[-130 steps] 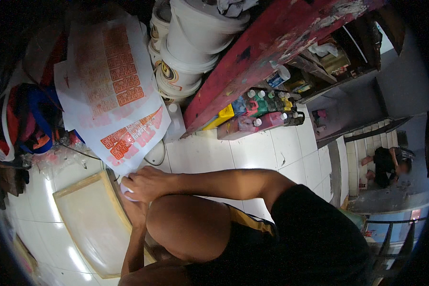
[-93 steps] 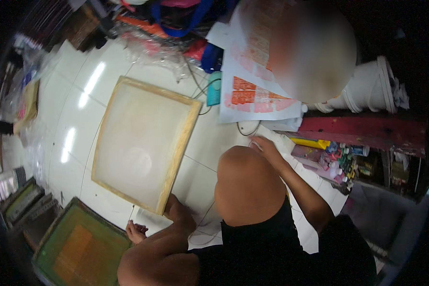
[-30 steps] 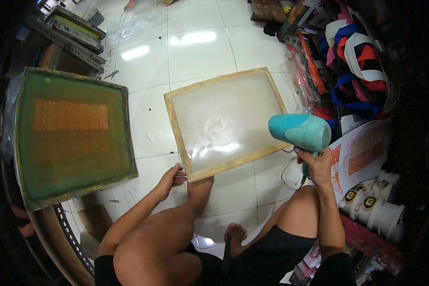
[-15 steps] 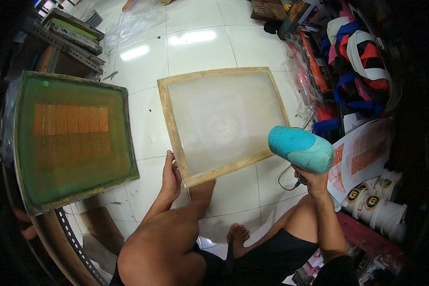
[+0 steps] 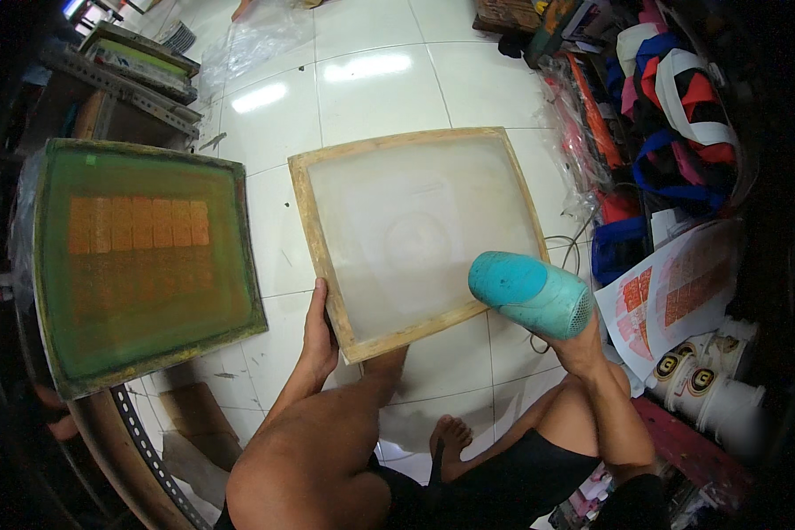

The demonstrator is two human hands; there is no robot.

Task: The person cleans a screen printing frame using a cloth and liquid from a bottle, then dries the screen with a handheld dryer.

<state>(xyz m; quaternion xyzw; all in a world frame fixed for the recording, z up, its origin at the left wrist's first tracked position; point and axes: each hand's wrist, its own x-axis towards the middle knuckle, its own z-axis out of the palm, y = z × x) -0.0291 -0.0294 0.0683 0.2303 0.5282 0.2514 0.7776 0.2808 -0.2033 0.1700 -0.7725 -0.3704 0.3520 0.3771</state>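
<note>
A wooden-framed mesh screen (image 5: 420,238) is held tilted above the tiled floor, with a faint pale figure showing through its whitish mesh. My left hand (image 5: 319,331) grips the frame's left bar near the lower left corner, the fingers partly hidden behind it. In my right hand (image 5: 578,346) is a turquoise hair dryer (image 5: 528,294), its handle mostly hidden under the body. The dryer's front end overlaps the screen's lower right corner from above and points toward the mesh.
On the left stands a green screen (image 5: 150,265) with an orange patterned area. At the right are printed sheets (image 5: 671,287), white tubs (image 5: 702,380) and coloured straps (image 5: 680,106). Clear plastic film (image 5: 256,53) lies on the far floor. A cord (image 5: 579,252) runs beside the dryer.
My right hand has brought the hair dryer left and slightly down, over the screen's lower right corner. The screen has tilted and its near edge sits a little lower.
</note>
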